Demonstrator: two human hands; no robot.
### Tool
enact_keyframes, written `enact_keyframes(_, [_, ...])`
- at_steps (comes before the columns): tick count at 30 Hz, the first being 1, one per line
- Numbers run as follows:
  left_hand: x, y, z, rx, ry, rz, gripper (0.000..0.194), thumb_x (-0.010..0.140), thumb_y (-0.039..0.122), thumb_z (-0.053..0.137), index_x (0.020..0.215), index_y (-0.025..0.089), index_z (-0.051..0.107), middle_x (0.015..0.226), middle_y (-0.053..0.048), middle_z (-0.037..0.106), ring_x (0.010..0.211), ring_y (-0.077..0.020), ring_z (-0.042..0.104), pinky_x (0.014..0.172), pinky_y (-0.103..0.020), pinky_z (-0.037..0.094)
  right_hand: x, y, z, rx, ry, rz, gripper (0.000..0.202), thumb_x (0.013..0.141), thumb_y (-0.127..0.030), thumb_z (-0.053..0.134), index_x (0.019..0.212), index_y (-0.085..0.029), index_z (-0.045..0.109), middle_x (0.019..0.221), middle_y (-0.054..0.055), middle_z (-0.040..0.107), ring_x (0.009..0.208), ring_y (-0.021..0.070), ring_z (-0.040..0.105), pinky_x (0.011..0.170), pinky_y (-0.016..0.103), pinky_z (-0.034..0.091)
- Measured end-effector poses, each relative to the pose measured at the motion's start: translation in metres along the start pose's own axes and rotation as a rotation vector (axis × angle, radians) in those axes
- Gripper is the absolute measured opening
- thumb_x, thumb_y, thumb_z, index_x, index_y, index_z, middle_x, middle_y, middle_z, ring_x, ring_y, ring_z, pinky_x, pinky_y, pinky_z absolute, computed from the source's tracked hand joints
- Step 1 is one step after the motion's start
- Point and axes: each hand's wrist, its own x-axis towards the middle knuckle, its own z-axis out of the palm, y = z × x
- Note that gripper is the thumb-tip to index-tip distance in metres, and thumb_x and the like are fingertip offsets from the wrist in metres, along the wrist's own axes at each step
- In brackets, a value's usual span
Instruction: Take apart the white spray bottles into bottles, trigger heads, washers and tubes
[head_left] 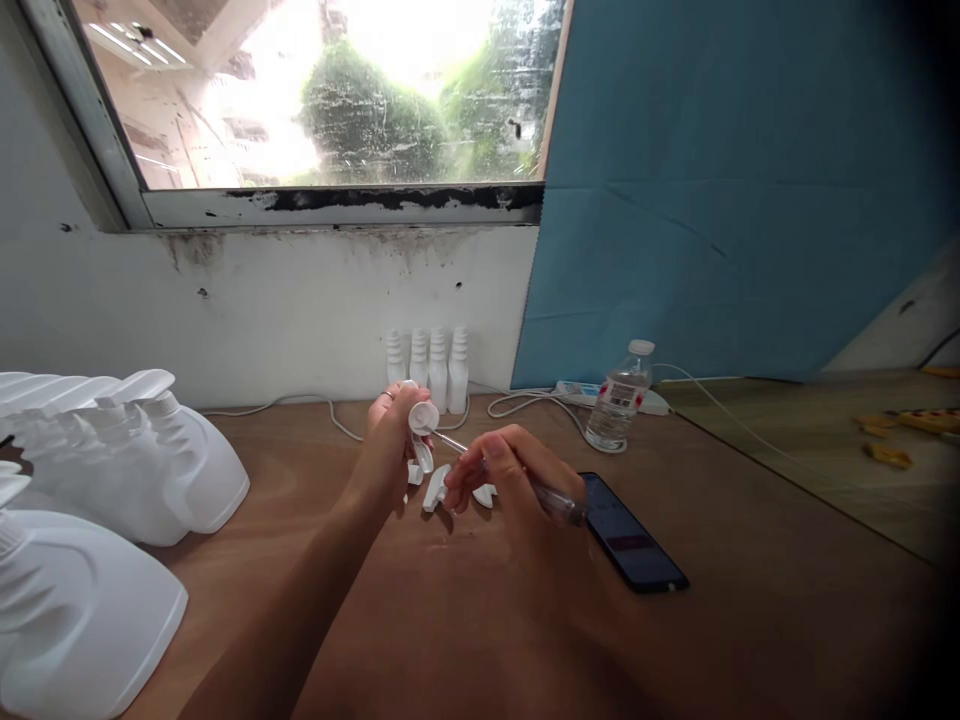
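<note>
My left hand [391, 440] is closed on a white spray head [424, 418], its round open end facing me. In my right hand [517, 475] is a screwdriver with a clear handle [556, 503], held between thumb and fingers. Its thin metal shaft [450, 441] points left, and the tip is at the round opening of the spray head; whether it touches is too small to tell. On the brown table below and between my hands lie several white plastic pieces, among them a spray head [435, 488] and another piece [485, 495] partly behind my right fingers.
Several small white bottles [458, 372] stand by the wall. Large white jugs [202, 470] fill the left side. A water bottle [621, 398], a power strip [654, 402] with cables and a black phone [630, 535] are on the right of the table [750, 560].
</note>
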Motion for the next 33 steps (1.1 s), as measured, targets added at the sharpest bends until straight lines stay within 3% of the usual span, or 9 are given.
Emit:
enact_keyframes(5, [-0.002,-0.003,0.005,-0.02,0.088,0.066,0.024,0.074,0.032,0.067,0.079,0.02,0.047,0.063,0.006,0.046,0.043,-0.005,0.038,0.04,-0.016,0.035,0.004,0.003,0.001,0.146,0.024,0.079,0.031,0.096,-0.038,0.051,0.075,-0.017,0.061,0.069,0.002,0.068,0.059,0.0141,0.067,0.056,0.027,0.057])
enact_keyframes(14, [-0.005,0.003,0.004,-0.163,-0.026,-0.072,0.026,0.074,0.037,0.064,0.07,0.017,0.048,0.063,0.004,0.049,0.045,-0.0072,0.045,0.04,-0.019,0.036,-0.002,0.014,0.004,0.118,0.018,-0.071,0.029,0.098,-0.035,0.047,0.079,-0.018,0.062,0.073,0.002,0.071,0.063,0.0136,0.069,0.06,0.026,0.055])
enact_keyframes(21, [-0.005,0.003,0.005,-0.153,0.015,-0.009,0.028,0.071,0.036,0.068,0.074,0.019,0.045,0.063,0.006,0.049,0.045,-0.0062,0.043,0.04,-0.018,0.035,0.0,0.011,0.003,0.079,-0.006,-0.034,0.028,0.097,-0.036,0.047,0.08,-0.019,0.061,0.073,0.002,0.07,0.062,0.0142,0.067,0.06,0.028,0.055])
enact_keyframes(28, [-0.011,0.01,0.012,-0.293,-0.075,-0.21,0.021,0.074,0.029,0.061,0.067,0.017,0.046,0.06,0.004,0.049,0.042,-0.0056,0.043,0.038,-0.017,0.035,-0.002,0.023,0.005,0.146,-0.015,-0.138,0.022,0.098,-0.03,0.047,0.084,-0.02,0.062,0.075,0.001,0.069,0.062,0.0131,0.067,0.06,0.027,0.054])
enact_keyframes(33, [-0.013,0.013,0.013,-0.34,-0.1,-0.267,0.018,0.075,0.029,0.059,0.067,0.017,0.048,0.059,0.004,0.048,0.042,-0.0063,0.044,0.037,-0.017,0.036,-0.006,0.025,0.005,0.084,-0.003,-0.19,0.023,0.098,-0.029,0.045,0.084,-0.021,0.062,0.072,0.0,0.067,0.065,0.0128,0.066,0.062,0.027,0.054])
